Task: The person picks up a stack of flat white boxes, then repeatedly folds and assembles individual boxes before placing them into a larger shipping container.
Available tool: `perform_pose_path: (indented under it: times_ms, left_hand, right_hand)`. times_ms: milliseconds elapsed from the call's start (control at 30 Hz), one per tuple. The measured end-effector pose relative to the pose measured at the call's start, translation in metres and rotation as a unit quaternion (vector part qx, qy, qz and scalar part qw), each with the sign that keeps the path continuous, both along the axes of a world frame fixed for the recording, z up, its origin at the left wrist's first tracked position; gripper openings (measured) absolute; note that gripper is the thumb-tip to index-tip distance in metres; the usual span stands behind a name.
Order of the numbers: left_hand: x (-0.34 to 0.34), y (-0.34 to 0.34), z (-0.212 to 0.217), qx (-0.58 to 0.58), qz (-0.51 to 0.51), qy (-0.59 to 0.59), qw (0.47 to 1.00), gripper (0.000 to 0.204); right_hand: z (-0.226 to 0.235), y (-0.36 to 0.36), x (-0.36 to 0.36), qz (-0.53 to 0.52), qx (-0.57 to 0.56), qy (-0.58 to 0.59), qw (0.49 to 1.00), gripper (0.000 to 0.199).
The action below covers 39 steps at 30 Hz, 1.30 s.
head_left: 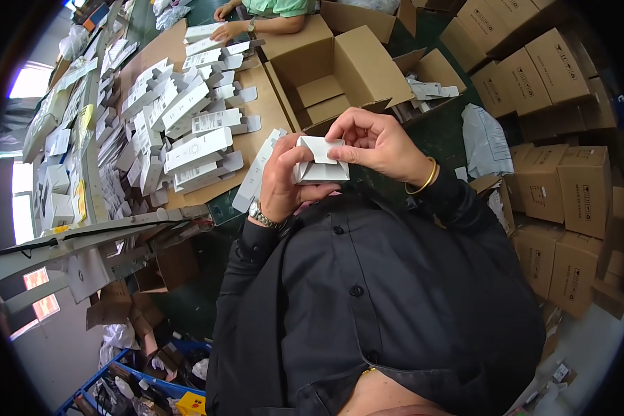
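Note:
I hold a small white cardboard box up in front of my chest with both hands. My left hand, with a metal watch on its wrist, wraps around the box's left side and underside. My right hand, with a gold bangle on the wrist, pinches the box's open top flap from the right. The flap stands up and the box's end is partly folded. My black shirt fills the lower part of the view.
A table at the left holds several flat and folded white boxes. An open brown carton stands beyond my hands. Stacked brown cartons line the right. Another person's hands work at the table's far end.

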<state>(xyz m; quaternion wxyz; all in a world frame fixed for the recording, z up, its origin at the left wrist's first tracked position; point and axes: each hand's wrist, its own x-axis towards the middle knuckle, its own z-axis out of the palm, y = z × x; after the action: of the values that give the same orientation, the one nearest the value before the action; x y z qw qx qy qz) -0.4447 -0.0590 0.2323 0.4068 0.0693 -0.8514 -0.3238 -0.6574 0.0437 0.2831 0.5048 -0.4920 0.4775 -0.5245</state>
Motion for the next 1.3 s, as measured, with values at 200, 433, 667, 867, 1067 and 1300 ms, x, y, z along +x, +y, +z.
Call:
perform_pose_path:
  times_ms: [200, 433, 667, 867, 1067, 1300]
  left_hand:
    - [0.001, 0.002, -0.002, 0.02, -0.037, 0.025, 0.999, 0.086]
    - [0.004, 0.01, -0.001, 0.066, -0.021, 0.028, 0.997, 0.093]
    - [0.004, 0.012, 0.012, -0.012, 0.032, -0.009, 0.999, 0.102]
    - [0.004, 0.012, 0.012, -0.027, 0.039, -0.031, 0.998, 0.104]
    - [0.001, 0.011, 0.014, -0.045, 0.026, -0.046, 0.998, 0.1]
    - [-0.003, 0.012, 0.013, -0.013, 0.007, -0.051, 0.999, 0.097]
  right_hand:
    - [0.01, -0.001, 0.0, 0.034, 0.063, 0.012, 0.997, 0.034]
    - [0.01, 0.003, 0.007, 0.002, 0.026, 0.153, 0.988, 0.034]
    - [0.011, 0.008, 0.015, -0.051, -0.065, 0.25, 0.965, 0.032]
    - [0.009, 0.01, 0.016, -0.072, -0.103, 0.274, 0.953, 0.03]
    - [0.009, 0.011, 0.011, -0.061, -0.099, 0.275, 0.954, 0.028]
    - [0.003, 0.015, 0.007, -0.061, -0.045, 0.178, 0.981, 0.027]
